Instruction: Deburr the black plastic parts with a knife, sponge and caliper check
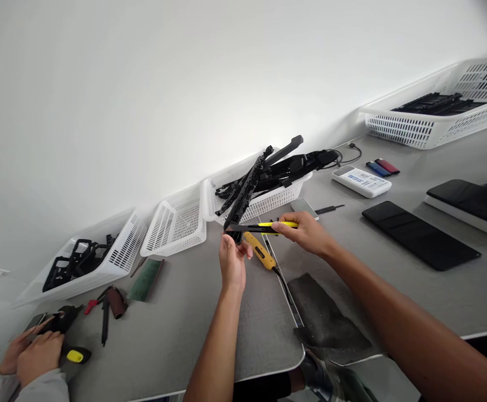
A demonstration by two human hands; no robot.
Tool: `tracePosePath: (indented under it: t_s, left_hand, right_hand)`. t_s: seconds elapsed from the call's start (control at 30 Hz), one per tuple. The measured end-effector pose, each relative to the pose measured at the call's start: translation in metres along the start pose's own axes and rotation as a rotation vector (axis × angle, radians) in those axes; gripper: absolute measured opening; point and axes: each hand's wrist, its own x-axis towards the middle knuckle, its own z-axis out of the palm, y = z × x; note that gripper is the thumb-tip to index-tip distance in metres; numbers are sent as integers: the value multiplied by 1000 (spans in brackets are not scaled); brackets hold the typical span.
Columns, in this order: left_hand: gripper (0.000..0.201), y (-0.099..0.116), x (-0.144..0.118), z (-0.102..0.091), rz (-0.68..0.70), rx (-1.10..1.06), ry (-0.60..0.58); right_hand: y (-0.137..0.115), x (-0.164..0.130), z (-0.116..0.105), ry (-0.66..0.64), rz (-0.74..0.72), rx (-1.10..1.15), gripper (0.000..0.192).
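Observation:
My left hand (233,257) grips the lower end of a long black plastic part (245,192), which stands up at a slant over the table. In my right hand (305,230) is a yellow-and-black utility knife (264,227). Its blade end lies against the lower part of the black piece, just above my left fingers. Beneath, a yellow corded tool (260,250) rests on the table. Behind the held part is a white basket (268,205) heaped with black plastic pieces (297,164).
Another white basket (176,223) stands further left, beside one with black frames (76,257). A co-worker's hands (38,352) work at the lower left. Sandpaper (146,280), a black cloth (327,312), a black phone-like slab (419,234) and a white box (361,181) lie about.

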Motion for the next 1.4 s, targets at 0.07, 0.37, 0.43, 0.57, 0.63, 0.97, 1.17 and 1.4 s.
tracePosePath:
  t_s: [0.07, 0.37, 0.43, 0.57, 0.63, 0.97, 1.17, 1.4]
  left_hand:
    - [63, 1, 0, 0, 21, 13, 3]
    - [67, 3, 1, 0, 38, -2, 40]
    - [67, 3, 1, 0, 35, 2, 46]
    - [68, 3, 0, -1, 32, 20, 32]
    - [70, 3, 0, -1, 41, 15, 28]
    - [101, 4, -9, 1, 74, 87, -48]
    - [78, 9, -9, 2, 142, 55, 61]
    - [80, 11, -10, 4, 184, 18, 88]
  right_hand:
    - [0, 0, -1, 54, 11, 3, 64]
    - [-1, -1, -2, -49, 45, 58, 66]
    - [0, -1, -3, -39, 41, 70, 66]
    - [0, -1, -3, -91, 37, 68, 66]
    - [-1, -1, -2, -15, 31, 14, 66]
    - [-22, -9, -7, 31, -92, -20, 63]
    - [-24, -9, -9, 22, -74, -33, 66]
    - [-30, -11, -6, 22, -97, -38, 66]
